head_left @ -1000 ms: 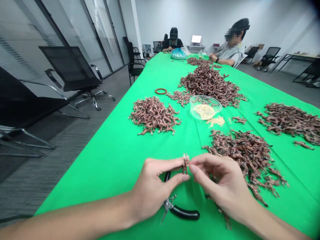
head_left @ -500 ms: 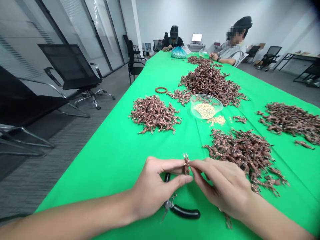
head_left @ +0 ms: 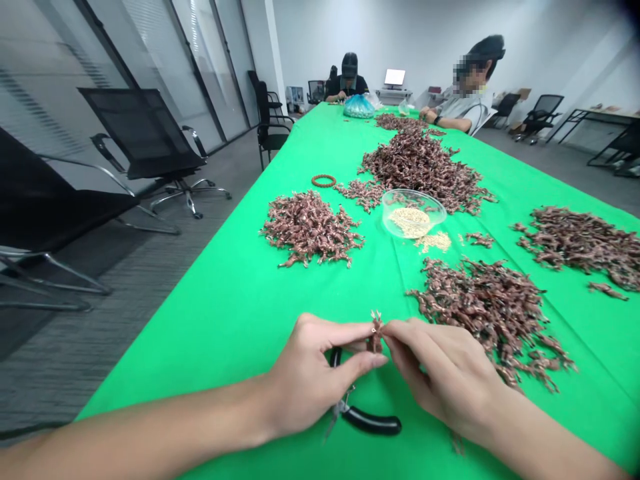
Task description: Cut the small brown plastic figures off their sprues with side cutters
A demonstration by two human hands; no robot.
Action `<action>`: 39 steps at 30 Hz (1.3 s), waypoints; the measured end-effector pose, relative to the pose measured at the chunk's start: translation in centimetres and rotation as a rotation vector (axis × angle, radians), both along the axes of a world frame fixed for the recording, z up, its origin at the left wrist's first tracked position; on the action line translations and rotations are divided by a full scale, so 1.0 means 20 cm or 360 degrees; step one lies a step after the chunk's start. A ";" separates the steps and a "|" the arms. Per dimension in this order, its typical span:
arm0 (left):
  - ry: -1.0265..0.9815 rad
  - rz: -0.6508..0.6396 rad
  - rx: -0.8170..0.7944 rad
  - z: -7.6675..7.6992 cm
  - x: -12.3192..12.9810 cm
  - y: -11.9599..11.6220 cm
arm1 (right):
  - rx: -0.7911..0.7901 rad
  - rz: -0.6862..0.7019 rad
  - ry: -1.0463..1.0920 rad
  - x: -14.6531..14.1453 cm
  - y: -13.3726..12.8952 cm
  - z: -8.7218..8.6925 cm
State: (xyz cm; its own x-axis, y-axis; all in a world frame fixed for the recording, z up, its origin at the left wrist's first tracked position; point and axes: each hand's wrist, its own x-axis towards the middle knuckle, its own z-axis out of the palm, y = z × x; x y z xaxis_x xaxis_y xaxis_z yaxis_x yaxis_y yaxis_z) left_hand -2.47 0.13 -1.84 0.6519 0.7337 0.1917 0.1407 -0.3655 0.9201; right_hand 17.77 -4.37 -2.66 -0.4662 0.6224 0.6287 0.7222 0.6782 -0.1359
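Observation:
A small brown animal figurine (head_left: 375, 340) with pale, antler-like tips stands upright between the thumb and fingers of my left hand (head_left: 315, 373). A tiny light-coloured fitting shows near its upper part. My right hand (head_left: 445, 373) is closed in a pinch, its fingertips touching the figurine's right side; whatever lies between them is too small to make out. Under my left hand rests a pair of black-handled pliers (head_left: 373, 421), partly covered, jaws pointing down-left. Right of my hands spreads a pile of similar brown figurines (head_left: 485, 300); another figurine pokes out below my right wrist.
A clear plastic bowl (head_left: 440, 215) contains small beige-gold pieces, some spilled in front. More figurine piles lie to the left (head_left: 313, 230), behind (head_left: 420, 163) and right (head_left: 587, 240). A brown beaded ring (head_left: 323, 181) lies on the green cloth. Two people sit farther along the table.
The figurine has turned slightly in my left hand, and its top has shifted a little to the right. Both hands keep nearly the same position; the pliers still lie there.

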 end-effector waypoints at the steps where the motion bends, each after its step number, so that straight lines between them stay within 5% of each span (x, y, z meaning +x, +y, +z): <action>1: -0.0023 -0.0012 0.0080 -0.01 0.00 0.01 | -0.0115 -0.0005 0.0082 -0.01 0.00 0.01; 6: -0.0062 -0.0128 0.0389 -0.03 -0.02 0.04 | -0.0781 0.0027 0.0454 -0.03 0.01 0.09; 13: -0.0043 -0.0091 0.0390 -0.02 -0.02 0.04 | -0.1069 -0.0097 0.0666 -0.03 0.00 0.11; 25: 0.0049 -0.0076 -0.0089 0.01 0.00 0.03 | -0.0542 -0.0083 0.0479 -0.02 0.01 0.07; 39: 0.0037 -0.0056 -0.0071 0.01 0.00 0.02 | -0.0417 -0.0086 0.0308 -0.02 0.00 0.07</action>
